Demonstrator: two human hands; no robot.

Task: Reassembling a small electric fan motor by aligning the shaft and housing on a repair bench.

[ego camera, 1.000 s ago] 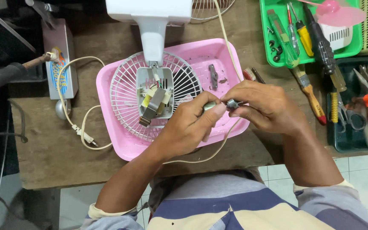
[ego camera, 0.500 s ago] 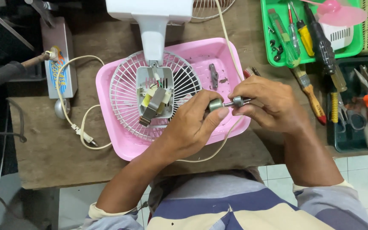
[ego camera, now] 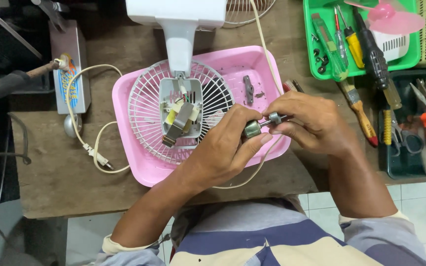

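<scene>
Left hand [ego camera: 223, 152] pinches the metal rotor [ego camera: 252, 129] between thumb and fingers, closed tight on its fat end. Right hand [ego camera: 311, 123] grips the small bushing [ego camera: 274, 117] on the rotor's shaft, fingertips closed on it. Rotor sits over the pink tray [ego camera: 134, 162], at 3 o'clock from the white fan grille [ego camera: 144, 108]. Screwdrivers in green tray [ego camera: 311, 59] at 1 o'clock.

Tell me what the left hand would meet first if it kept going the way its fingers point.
The left hand points up and right; just past the small metal rotor it holds, it would likely meet the right hand, though depth is unclear.
</scene>
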